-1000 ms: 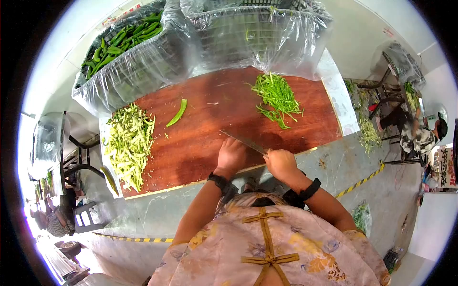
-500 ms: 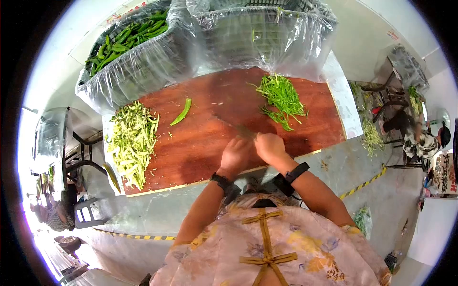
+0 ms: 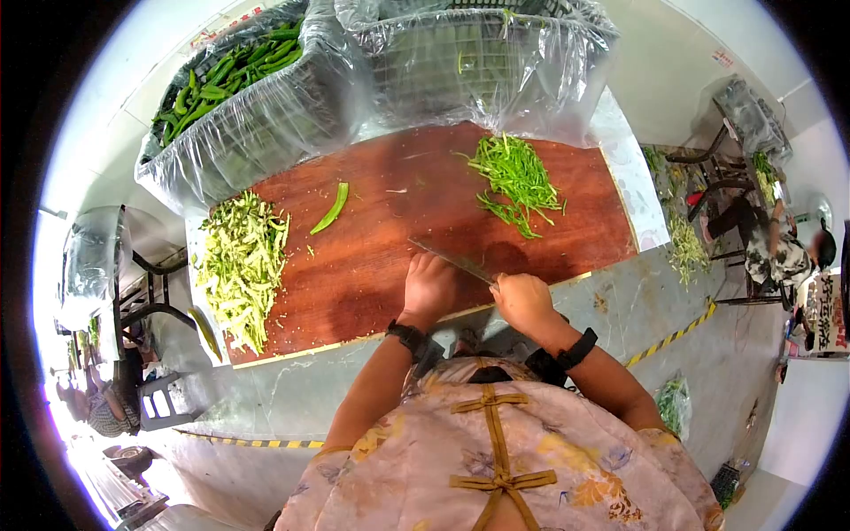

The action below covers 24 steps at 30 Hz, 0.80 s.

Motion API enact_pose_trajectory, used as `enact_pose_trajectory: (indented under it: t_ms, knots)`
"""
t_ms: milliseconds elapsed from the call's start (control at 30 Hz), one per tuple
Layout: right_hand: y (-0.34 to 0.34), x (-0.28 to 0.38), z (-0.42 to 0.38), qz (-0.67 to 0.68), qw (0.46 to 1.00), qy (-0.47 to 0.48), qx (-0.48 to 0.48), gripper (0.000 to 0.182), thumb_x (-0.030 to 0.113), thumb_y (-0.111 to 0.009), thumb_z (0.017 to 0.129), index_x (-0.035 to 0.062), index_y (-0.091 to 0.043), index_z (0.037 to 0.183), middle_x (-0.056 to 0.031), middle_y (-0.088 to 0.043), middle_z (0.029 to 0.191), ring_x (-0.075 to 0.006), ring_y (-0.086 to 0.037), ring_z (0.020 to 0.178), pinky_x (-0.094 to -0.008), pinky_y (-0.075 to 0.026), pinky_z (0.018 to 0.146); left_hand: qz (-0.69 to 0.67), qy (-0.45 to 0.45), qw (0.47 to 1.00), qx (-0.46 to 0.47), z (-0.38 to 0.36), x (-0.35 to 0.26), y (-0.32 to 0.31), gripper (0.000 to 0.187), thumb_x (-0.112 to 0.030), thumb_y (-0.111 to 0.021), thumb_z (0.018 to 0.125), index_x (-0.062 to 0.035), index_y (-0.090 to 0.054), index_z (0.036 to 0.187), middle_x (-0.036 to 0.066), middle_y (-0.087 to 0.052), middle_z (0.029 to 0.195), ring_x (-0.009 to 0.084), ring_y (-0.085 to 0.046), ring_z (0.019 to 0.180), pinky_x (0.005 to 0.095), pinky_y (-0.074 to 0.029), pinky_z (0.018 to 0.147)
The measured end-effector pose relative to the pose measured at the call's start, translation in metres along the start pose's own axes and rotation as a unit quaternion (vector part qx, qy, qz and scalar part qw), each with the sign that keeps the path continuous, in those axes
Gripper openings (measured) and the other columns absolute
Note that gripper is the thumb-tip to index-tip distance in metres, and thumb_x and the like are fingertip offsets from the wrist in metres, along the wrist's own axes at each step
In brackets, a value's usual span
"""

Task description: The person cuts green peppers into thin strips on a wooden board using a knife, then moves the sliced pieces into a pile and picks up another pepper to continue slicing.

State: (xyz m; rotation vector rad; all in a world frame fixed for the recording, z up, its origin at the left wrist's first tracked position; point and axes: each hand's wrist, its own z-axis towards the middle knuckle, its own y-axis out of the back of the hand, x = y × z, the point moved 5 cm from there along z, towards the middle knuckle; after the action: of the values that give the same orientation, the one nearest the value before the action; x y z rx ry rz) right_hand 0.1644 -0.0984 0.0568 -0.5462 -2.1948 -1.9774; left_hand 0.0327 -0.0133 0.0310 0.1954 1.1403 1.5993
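My right hand [image 3: 524, 301] is closed round the handle of a knife [image 3: 452, 257], whose blade points left and away over the near edge of the red-brown board [image 3: 381, 265]. Just left of the blade, my left hand [image 3: 429, 285] has its fingers curled; what they hold, if anything, is hidden. A single green pepper piece [image 3: 331, 209] lies on the board's left half. Pale cut pieces [image 3: 241, 265] are heaped at the left end, and thin green strips [image 3: 516, 181] form a pile at the back right.
Behind the board stand a plastic-lined crate [image 3: 257, 115] of whole green peppers and another lined crate [image 3: 487, 71]. A person [image 3: 775, 252] sits at the far right and another [image 3: 108, 407] at the far left. Yellow-black tape [image 3: 675, 334] marks the floor.
My right hand has moved a little right and toward my body with the knife. More of the blade shows, now apart from my left hand. The view has shifted slightly.
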Motion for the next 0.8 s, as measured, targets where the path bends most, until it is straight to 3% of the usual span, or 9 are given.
enact_pose_trajectory:
  t_ms: [300, 467, 567, 700, 800]
  knots:
    - [-0.006, 0.003, 0.015, -0.012, 0.999, 0.002, 0.035, 0.021, 0.022, -0.055, 0.082, 0.0021, -0.059, 0.077, -0.0201, -0.06, 0.066, -0.0384, -0.059, 0.064, -0.0476, -0.047, 0.059, -0.026, -0.005, 1.0, 0.001, -0.006, 0.008, -0.007, 0.017, -0.003, -0.055, 0.062, -0.0046, -0.061, 0.078, 0.009, -0.056, 0.091, 0.0307, -0.052, 0.089, 0.0418, -0.045, 0.08]
    - [-0.023, 0.013, 0.049, 0.004, 0.999, 0.031, -0.02, 0.022, 0.022, -0.052, 0.083, 0.0021, -0.06, 0.076, -0.0199, -0.06, 0.07, -0.0387, -0.059, 0.068, -0.0477, -0.047, 0.062, -0.033, 0.003, 0.999, -0.007, -0.002, 0.006, -0.004, 0.016, -0.004, -0.055, 0.063, -0.0043, -0.06, 0.079, 0.01, -0.056, 0.09, 0.031, -0.053, 0.092, 0.0411, -0.046, 0.081]
    - [-0.02, 0.005, 0.056, 0.02, 1.0, -0.018, -0.008, 0.022, 0.022, -0.053, 0.083, 0.0021, -0.06, 0.076, -0.0194, -0.06, 0.07, -0.0383, -0.059, 0.07, -0.0474, -0.047, 0.063, -0.036, 0.003, 0.999, -0.018, -0.004, 0.008, -0.008, 0.017, -0.003, -0.055, 0.064, -0.0043, -0.06, 0.08, 0.01, -0.057, 0.09, 0.0312, -0.054, 0.094, 0.0408, -0.046, 0.082]
    - [-0.005, -0.003, 0.033, 0.011, 0.999, -0.016, -0.032, 0.023, 0.023, -0.055, 0.082, 0.0014, -0.06, 0.075, -0.0198, -0.06, 0.07, -0.0381, -0.059, 0.071, -0.0473, -0.046, 0.063, -0.033, 0.006, 0.999, -0.025, -0.006, 0.008, -0.008, 0.018, -0.002, -0.056, 0.062, -0.0042, -0.06, 0.08, 0.011, -0.057, 0.091, 0.0313, -0.054, 0.095, 0.04, -0.046, 0.082]
    - [0.001, 0.001, 0.014, 0.005, 1.0, -0.011, 0.013, 0.024, 0.024, -0.057, 0.081, 0.0007, -0.059, 0.075, -0.0199, -0.06, 0.07, -0.0382, -0.059, 0.071, -0.0478, -0.046, 0.062, -0.023, 0.006, 1.0, -0.019, -0.007, 0.009, -0.01, 0.019, -0.002, -0.057, 0.061, -0.0036, -0.059, 0.08, 0.011, -0.057, 0.09, 0.0315, -0.054, 0.092, 0.0399, -0.046, 0.081]
